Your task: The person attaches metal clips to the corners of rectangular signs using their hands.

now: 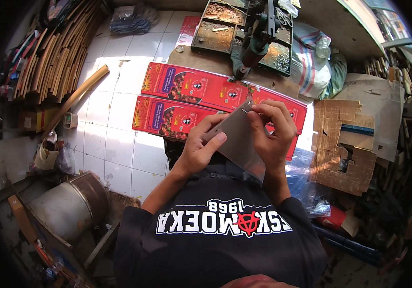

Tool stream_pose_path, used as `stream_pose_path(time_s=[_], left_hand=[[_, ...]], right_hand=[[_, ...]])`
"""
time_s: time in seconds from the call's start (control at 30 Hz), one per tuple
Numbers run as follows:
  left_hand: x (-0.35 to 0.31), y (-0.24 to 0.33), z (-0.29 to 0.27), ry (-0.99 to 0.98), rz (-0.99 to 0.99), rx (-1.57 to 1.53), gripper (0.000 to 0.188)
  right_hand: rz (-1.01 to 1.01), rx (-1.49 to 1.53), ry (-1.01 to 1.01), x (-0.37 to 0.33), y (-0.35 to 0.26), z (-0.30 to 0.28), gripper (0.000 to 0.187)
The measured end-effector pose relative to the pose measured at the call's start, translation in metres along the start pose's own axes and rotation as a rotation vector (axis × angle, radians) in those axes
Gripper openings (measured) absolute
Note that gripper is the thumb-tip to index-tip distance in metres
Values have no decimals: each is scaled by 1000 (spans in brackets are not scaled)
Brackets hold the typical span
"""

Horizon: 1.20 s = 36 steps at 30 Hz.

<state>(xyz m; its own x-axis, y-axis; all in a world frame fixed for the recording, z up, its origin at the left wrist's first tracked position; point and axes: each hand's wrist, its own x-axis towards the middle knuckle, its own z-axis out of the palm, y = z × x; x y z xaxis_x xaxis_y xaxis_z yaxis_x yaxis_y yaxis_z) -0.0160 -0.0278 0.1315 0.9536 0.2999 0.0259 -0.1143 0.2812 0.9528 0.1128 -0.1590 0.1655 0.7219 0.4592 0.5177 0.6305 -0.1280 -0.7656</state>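
Note:
A thin grey flat plate point(238, 137) is tilted in front of my chest, with small holes or dots along its far edge. My left hand point(200, 146) is closed on its left edge, thumb on top and fingers underneath. At the far right corner, the fingers of my right hand point(274, 132) pinch together beside a small shiny bit; what exactly they hold is too small to make out. Below the plate lie two long red printed cardboard panels point(187, 98), side by side. Part of the nearer one is hidden by my hands.
Beyond the panels stands a dark green hand press point(253, 50) with compartment trays point(223, 36) of small metal parts. A striped sack point(309, 57) and cut cardboard point(328, 144) are on the right. Stacked boards point(62, 53), a curved tan tube point(78, 93) and a metal drum point(66, 209) are left.

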Motion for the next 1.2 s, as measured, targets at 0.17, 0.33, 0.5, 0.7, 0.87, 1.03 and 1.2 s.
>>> stream_pose_path(time_s=[0.17, 0.33, 0.5, 0.7, 0.87, 1.03, 1.2], left_hand=[[0, 2, 2, -8, 7, -10, 35], [0, -1, 1, -2, 4, -26, 36], [0, -1, 3, 12, 2, -17, 36], [-1, 1, 4, 46, -50, -37, 38], [4, 1, 5, 25, -16, -6, 36], [5, 3, 5, 19, -12, 2, 35], [5, 4, 5, 17, -14, -6, 35]], right_hand=[[12, -2, 0, 1, -2, -2, 16], [-12, -21, -22, 2, -3, -3, 18], [-105, -96, 8, 2, 1, -1, 18], [-79, -88, 2, 3, -1, 1, 15], [-79, -59, 73, -1, 7, 4, 15], [-138, -79, 94, 0, 9, 4, 16], [-66, -26, 70, 2, 3, 3, 17]])
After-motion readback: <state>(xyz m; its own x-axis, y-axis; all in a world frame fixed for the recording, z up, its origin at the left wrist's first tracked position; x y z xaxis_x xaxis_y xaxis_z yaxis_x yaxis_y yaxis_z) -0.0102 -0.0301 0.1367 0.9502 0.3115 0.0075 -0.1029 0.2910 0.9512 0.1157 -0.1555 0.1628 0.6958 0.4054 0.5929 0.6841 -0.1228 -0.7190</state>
